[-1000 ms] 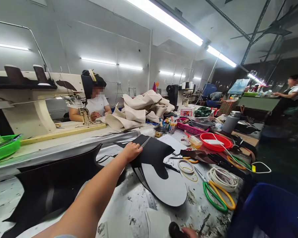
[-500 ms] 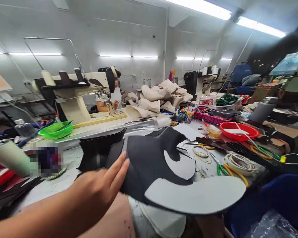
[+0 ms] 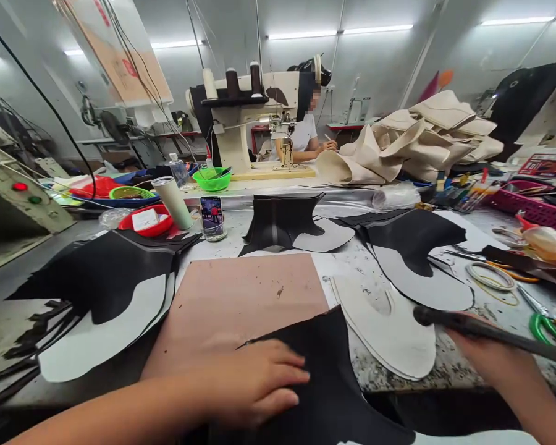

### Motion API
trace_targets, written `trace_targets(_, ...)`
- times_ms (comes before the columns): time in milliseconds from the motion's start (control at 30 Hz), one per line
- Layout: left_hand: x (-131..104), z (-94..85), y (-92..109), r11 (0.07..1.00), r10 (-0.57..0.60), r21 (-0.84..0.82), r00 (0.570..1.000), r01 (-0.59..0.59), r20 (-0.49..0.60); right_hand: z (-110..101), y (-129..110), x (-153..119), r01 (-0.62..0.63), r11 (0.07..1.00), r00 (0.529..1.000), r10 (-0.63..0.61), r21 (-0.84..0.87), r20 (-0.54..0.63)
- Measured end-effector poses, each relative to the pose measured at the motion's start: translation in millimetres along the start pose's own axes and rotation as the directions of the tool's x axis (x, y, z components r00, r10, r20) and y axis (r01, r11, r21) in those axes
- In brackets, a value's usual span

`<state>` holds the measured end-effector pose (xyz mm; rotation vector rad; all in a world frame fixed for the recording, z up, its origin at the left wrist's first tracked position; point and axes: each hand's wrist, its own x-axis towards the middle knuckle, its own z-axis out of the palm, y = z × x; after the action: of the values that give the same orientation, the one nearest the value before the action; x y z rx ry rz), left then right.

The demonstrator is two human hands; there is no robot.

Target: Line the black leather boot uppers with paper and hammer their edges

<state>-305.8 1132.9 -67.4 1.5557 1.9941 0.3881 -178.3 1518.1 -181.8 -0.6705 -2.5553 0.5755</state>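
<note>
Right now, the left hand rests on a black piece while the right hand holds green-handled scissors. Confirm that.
Not scissors: in the head view, the right hand holds a long dark tool. The left hand does rest on a black piece.

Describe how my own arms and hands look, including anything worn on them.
The left forearm and right forearm are bare, with no sleeve in view. The left hand shows no glove or ring, and its wrist no watch. The right hand looks ungloved; its fingers are mostly hidden, so rings there cannot be judged.
</note>
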Motion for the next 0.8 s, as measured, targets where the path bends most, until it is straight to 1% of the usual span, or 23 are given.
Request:
trace_targets(33, 12.3, 11.3, -8.0, 0.996, 0.062, 0.073, 0.997, -0.058, -0.055, -3.8, -14.1, 5.1, 0.021, 0.999, 0.996, -0.025, 0.046, 0.088)
trace_targets(67, 24.1, 23.8, -16.7, 0.984, 0.128, 0.13, 0.989, -0.118, -0.069, -7.3, -29.8, 9.2, 0.045, 0.994, 0.978, -0.065, 0.104, 0.199)
trace_targets(100, 33.9, 36.0, -25.2, 0.972, 0.17, 0.174, 0.983, -0.156, -0.068, -10.6, -46.7, 12.1, 0.067, 0.983, 0.946, -0.117, 0.17, 0.302)
trace_targets(133, 40.9, 46.8, -33.2, 0.964, 0.19, 0.203, 0.98, -0.175, -0.058, -13.9, -64.1, 13.7, 0.083, 0.969, 0.902, -0.172, 0.232, 0.397)
trace_targets(167, 44.3, 55.3, -40.1, 0.958, 0.196, 0.223, 0.98, -0.182, -0.042, -17.4, -81.2, 14.1, 0.099, 0.955, 0.839, -0.232, 0.28, 0.492)
trace_targets(200, 43.9, 61.3, -46.0, 0.954, 0.192, 0.241, 0.981, -0.18, -0.027, -20.9, -97.5, 13.6, 0.12, 0.941, 0.76, -0.291, 0.316, 0.581)
trace_targets(233, 40.0, 65.0, -50.9, 0.949, 0.186, 0.26, 0.983, -0.175, -0.015, -24.4, -112.3, 12.7, 0.141, 0.931, 0.664, -0.341, 0.336, 0.666)
trace_targets(267, 33.4, 66.9, -54.9, 0.944, 0.18, 0.284, 0.984, -0.169, -0.01, -27.7, -125.2, 11.6, 0.162, 0.924, 0.555, -0.375, 0.346, 0.743)
trace_targets(300, 25.4, 67.6, -58.1, 0.937, 0.176, 0.31, 0.984, -0.163, -0.013, -30.6, -136.1, 10.9, 0.172, 0.921, 0.464, -0.389, 0.35, 0.796)
trace_targets(333, 17.3, 67.7, -60.3, 0.929, 0.171, 0.337, 0.985, -0.152, -0.027, -32.9, -144.9, 10.8, 0.184, 0.917, 0.388, -0.399, 0.354, 0.831)
trace_targets(367, 10.6, 67.7, -61.5, 0.921, 0.163, 0.364, 0.985, -0.135, -0.047, -34.3, -151.7, 11.4, 0.2, 0.911, 0.337, -0.41, 0.361, 0.848)
trace_targets(400, 6.3, 68.0, -61.4, 0.914, 0.151, 0.39, 0.986, -0.113, -0.07, -34.5, -156.9, 12.8, 0.226, 0.902, 0.314, -0.426, 0.369, 0.849)
trace_targets(433, 4.9, 68.6, -60.2, 0.905, 0.141, 0.415, 0.986, -0.094, -0.085, -33.5, -160.9, 14.8, 0.266, 0.887, 0.304, -0.448, 0.377, 0.841)
trace_targets(467, 6.7, 69.3, -57.9, 0.895, 0.132, 0.439, 0.987, -0.078, -0.094, -31.2, -164.1, 17.1, 0.318, 0.87, 0.31, -0.471, 0.377, 0.826)
trace_targets(500, 11.3, 69.8, -55.0, 0.883, 0.124, 0.465, 0.987, -0.063, -0.101, -27.7, -166.9, 19.5, 0.377, 0.853, 0.328, -0.488, 0.361, 0.809)
trace_targets(567, 25.8, 69.1, -49.1, 0.858, 0.114, 0.512, 0.986, -0.037, -0.12, -17.7, -172.6, 22.7, 0.492, 0.832, 0.394, -0.477, 0.258, 0.786)
trace_targets(600, 34.2, 67.3, -47.1, 0.848, 0.118, 0.529, 0.985, -0.034, -0.127, -11.8, -175.9, 23.0, 0.537, 0.825, 0.433, -0.449, 0.177, 0.781)
trace_targets(667, 50.0, 61.6, -46.4, 0.847, 0.13, 0.53, 0.984, -0.046, -0.122, 0.4, -182.8, 20.6, 0.587, 0.81, 0.514, -0.37, -0.003, 0.774)
trace_targets(700, 56.8, 58.2, -47.8, 0.86, 0.132, 0.506, 0.985, -0.056, -0.114, 6.3, -186.1, 18.3, 0.596, 0.799, 0.542, -0.322, -0.084, 0.776)
trace_targets(767, 67.9, 52.6, -52.9, 0.912, 0.113, 0.407, 0.985, -0.051, -0.13, 16.5, -191.3, 12.6, 0.597, 0.778, 0.57, -0.24, -0.196, 0.786)
trace_targets(800, 72.5, 51.0, -55.7, 0.938, 0.084, 0.345, 0.983, -0.023, -0.165, 20.5, -192.7, 9.9, 0.593, 0.772, 0.578, -0.208, -0.231, 0.789)
